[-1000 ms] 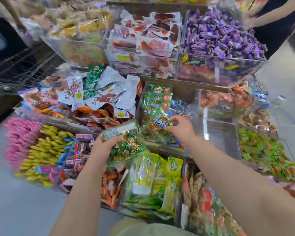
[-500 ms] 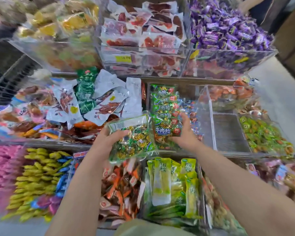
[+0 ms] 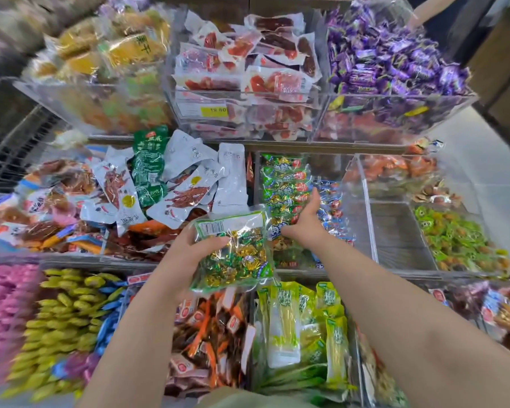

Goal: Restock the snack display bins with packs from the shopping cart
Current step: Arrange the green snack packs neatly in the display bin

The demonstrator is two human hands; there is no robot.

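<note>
My left hand [image 3: 189, 245] grips a clear pack of green and gold wrapped candies [image 3: 236, 254] by its left edge, above the front row of bins. My right hand [image 3: 304, 223] reaches into a clear acrylic bin [image 3: 364, 201] in the middle row. There it presses against a stack of green snack packs [image 3: 283, 184], thumb straight up, with its fingertips partly hidden behind the held pack. Blue wrapped candies [image 3: 330, 207] lie to the right of that hand. The wire shopping cart [image 3: 9, 154] shows at the left edge.
Right of the green packs is a bare-bottomed bin section [image 3: 395, 234]. Around it stand full bins: white and green pouches [image 3: 174, 178], red meat packs [image 3: 248, 72], purple candies [image 3: 395, 60], yellow sticks [image 3: 62, 322] and green pickle packs [image 3: 301, 319]. Another person's arm [image 3: 424, 13] is at the top right.
My left hand has lifted the candy pack up and to the right, close to the middle bin. My right hand has stayed on the green packs, and my view has moved closer.
</note>
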